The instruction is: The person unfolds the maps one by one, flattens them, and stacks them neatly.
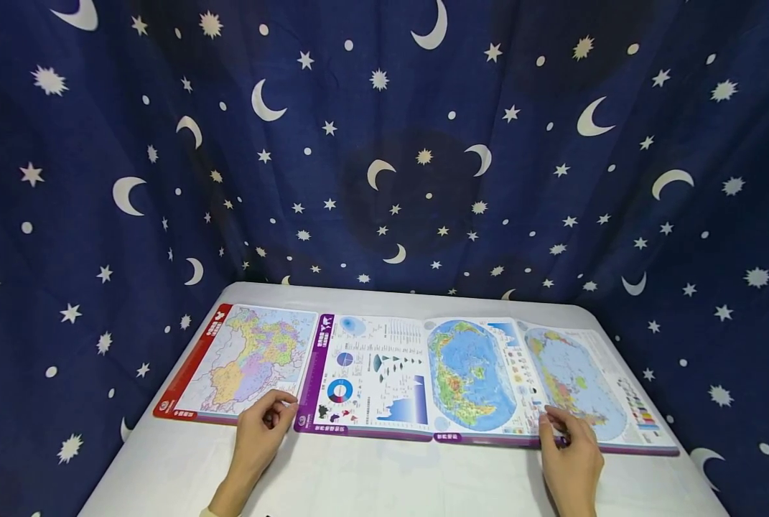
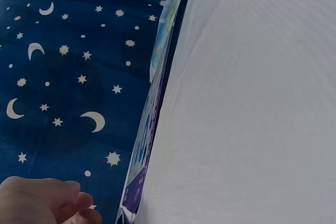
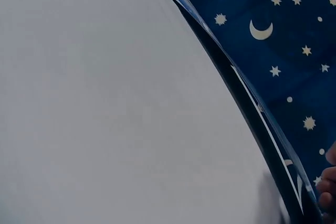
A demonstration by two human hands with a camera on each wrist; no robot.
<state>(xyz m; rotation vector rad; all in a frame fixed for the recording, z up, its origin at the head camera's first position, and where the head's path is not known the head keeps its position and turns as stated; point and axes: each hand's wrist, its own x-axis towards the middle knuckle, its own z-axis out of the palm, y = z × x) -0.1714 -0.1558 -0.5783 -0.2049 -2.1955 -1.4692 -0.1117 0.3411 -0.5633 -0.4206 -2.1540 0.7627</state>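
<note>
Two maps face up on the white table (image 1: 384, 477), dark blue curtain (image 1: 345, 165) behind. Red map (image 1: 255, 370) at left, purple map (image 1: 378, 380) from centre to right, the two just beside each other. Purple one lies opened out: chart panel (image 1: 371, 406) first, then two panels with blue ovals. Cannot tell whether it is one folding sheet or several.

Near edges run roughly in one line across the table, probably set so to keep every panel in sight and within reach. Hands placed well apart, likely to reach two points along that line.

Left hand (image 1: 260, 429) at near right corner of the red map, close to the purple corner; forearm comes in from the near side. Fingers loosely bent, thumb and forefinger tips close together. Left wrist view shows space between fingertips and map; nothing seen held.

Right hand (image 1: 573, 457) at near edge of the purple map, by the crease between the oval panels, forearm pointing away from the person. Fingers bent, thumb near forefinger. Cannot tell whether they pinch the edge or only hang over it.
</note>
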